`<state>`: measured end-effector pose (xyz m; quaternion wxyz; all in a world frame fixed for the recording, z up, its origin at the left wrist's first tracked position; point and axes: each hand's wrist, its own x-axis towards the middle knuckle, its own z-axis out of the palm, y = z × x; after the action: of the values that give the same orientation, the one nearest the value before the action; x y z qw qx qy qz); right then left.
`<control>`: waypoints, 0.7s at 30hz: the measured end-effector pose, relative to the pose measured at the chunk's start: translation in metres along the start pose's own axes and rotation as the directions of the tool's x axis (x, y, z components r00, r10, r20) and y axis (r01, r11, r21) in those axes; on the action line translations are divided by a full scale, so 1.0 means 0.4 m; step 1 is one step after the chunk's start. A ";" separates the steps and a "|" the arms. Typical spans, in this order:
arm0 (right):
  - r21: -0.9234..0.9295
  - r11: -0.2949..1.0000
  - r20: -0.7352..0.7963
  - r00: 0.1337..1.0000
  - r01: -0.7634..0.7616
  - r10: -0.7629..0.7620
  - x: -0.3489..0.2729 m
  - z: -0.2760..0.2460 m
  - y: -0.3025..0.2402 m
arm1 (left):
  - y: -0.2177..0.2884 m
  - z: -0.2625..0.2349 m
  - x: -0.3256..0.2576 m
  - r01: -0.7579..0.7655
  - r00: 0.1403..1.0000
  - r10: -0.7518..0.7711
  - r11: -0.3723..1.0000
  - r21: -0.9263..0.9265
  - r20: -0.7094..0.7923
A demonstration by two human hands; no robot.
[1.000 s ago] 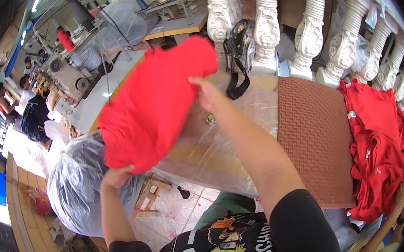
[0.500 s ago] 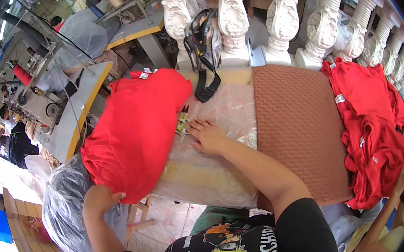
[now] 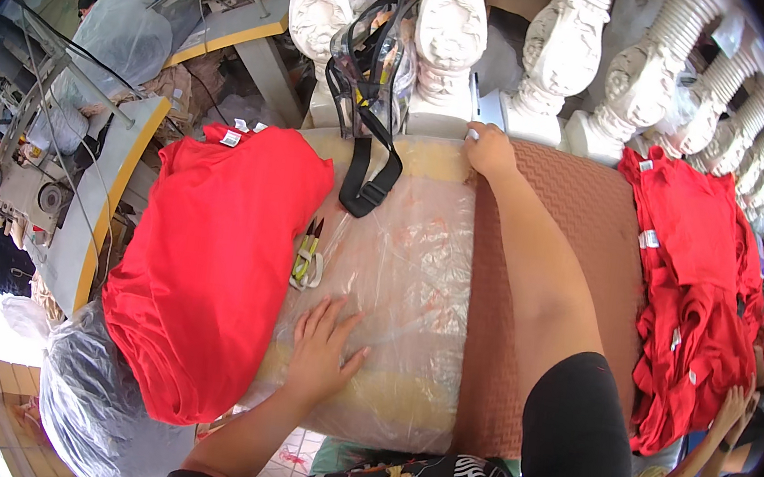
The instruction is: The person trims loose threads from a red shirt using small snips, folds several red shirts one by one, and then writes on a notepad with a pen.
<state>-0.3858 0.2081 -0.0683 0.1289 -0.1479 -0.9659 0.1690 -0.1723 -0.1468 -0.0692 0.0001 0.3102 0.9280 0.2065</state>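
Note:
My left hand (image 3: 322,354) lies flat with fingers spread on the clear plastic covering (image 3: 402,307) of the padded table. My right hand (image 3: 491,154) reaches to the far edge, at the corner of the brown textured mat (image 3: 551,286). Its fingers are closed; a bit of white shows at the fingertips, too small to name, next to a white flat object (image 3: 489,108). Left of my left hand rests a pile of red garments (image 3: 218,267) with white labels. Between pile and plastic lie thread snips (image 3: 307,256) with yellow-green handles.
A clear bag with a black strap (image 3: 377,78) lies at the back edge, before white carved balusters (image 3: 450,39). More red garments (image 3: 689,273) are heaped at the right, where another person's hands (image 3: 731,415) touch them. Sewing tables (image 3: 104,197) stand at the left.
My left hand has let go of the red pile and moved right onto the plastic. My right hand has gone from beside the snips to the far edge.

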 end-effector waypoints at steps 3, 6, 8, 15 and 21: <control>-0.107 0.984 0.259 0.951 -0.145 0.168 0.058 0.023 -0.006 | -0.008 -0.002 0.002 0.019 1.000 -0.018 1.000 -0.023 0.019; -0.221 0.950 0.256 0.927 -0.219 0.273 0.096 0.055 -0.020 | -0.012 -0.008 0.000 0.034 0.999 -0.034 0.998 -0.052 0.017; -0.144 0.948 0.180 0.935 -0.283 0.307 0.125 0.067 -0.001 | -0.013 -0.009 0.001 0.034 0.999 -0.034 0.997 -0.068 0.009; 0.223 0.971 -0.286 0.946 -0.090 0.153 0.062 -0.027 0.026 | -0.016 -0.007 -0.001 0.030 1.000 -0.030 0.995 -0.099 -0.003; 0.228 0.961 -0.544 0.839 0.159 -0.010 -0.208 -0.226 0.009 | -0.012 0.008 -0.005 0.000 0.997 -0.008 0.994 -0.105 -0.077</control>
<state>-0.2811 0.2098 -0.0040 0.4202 -0.1278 -0.8652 0.2418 -0.1731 -0.1503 -0.0741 -0.0193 0.2996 0.9158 0.2668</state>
